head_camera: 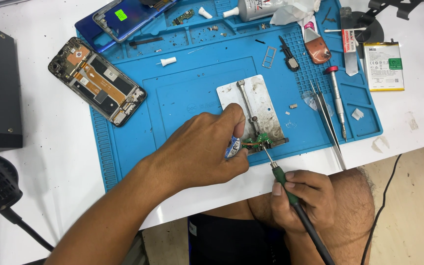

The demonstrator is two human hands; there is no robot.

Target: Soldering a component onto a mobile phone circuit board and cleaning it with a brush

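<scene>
The small green circuit board sat clamped at the near edge of the metal holder on the blue mat; we judged soldering underway, not finished. Our right hand gripped the soldering iron, tip on the board. Our left hand pinched something small and partly hidden, and the joint was too small to read

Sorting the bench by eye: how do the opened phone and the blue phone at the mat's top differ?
The opened phone shows bare insides and lies half off the blue mat; the blue phone shows a closed blue shell with a green sticker and lies at the mat's top edge. Both lie flat, apart from either hand.
</scene>
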